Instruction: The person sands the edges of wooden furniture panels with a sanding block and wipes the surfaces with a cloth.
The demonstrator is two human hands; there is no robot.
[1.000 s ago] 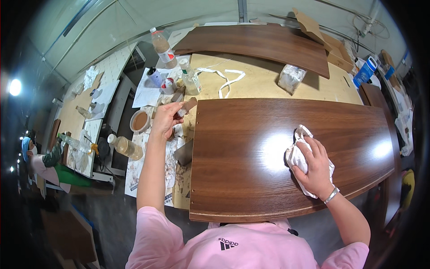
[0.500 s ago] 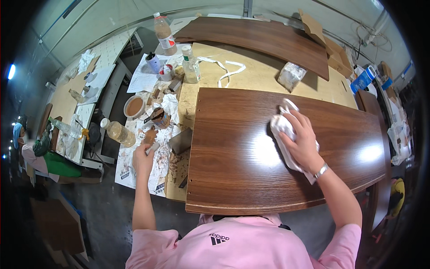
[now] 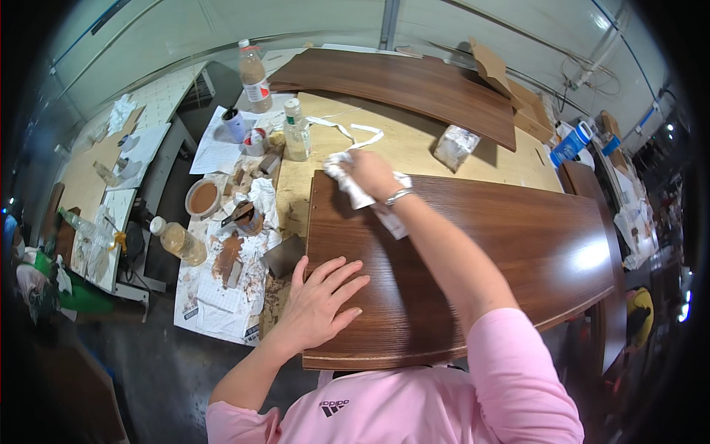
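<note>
A dark brown wood-grain board (image 3: 473, 244) lies in front of me. At its far left corner my right hand (image 3: 372, 176) is closed on a white cloth (image 3: 346, 182), part of which trails over the board below the wrist. My left hand (image 3: 316, 305) is open, fingers spread across the board's near left part, holding nothing. A small grey block (image 3: 234, 274) rests on the stained paper left of that hand, beside a brown smear (image 3: 228, 253). A darker block (image 3: 285, 256) sits close to the board's left edge.
On the left stand a tub of brown paste (image 3: 203, 197), an open tin (image 3: 248, 219) and a lying bottle (image 3: 180, 243). Two bottles (image 3: 297, 132) (image 3: 255, 81) stand farther back. Another brown board (image 3: 399, 81) lies behind, near a wrapped block (image 3: 455, 147) and a cardboard box (image 3: 529, 111).
My right hand has carried the cloth from the board's middle to its far left corner. The left hand has let go of the small grey block and moved right onto the board.
</note>
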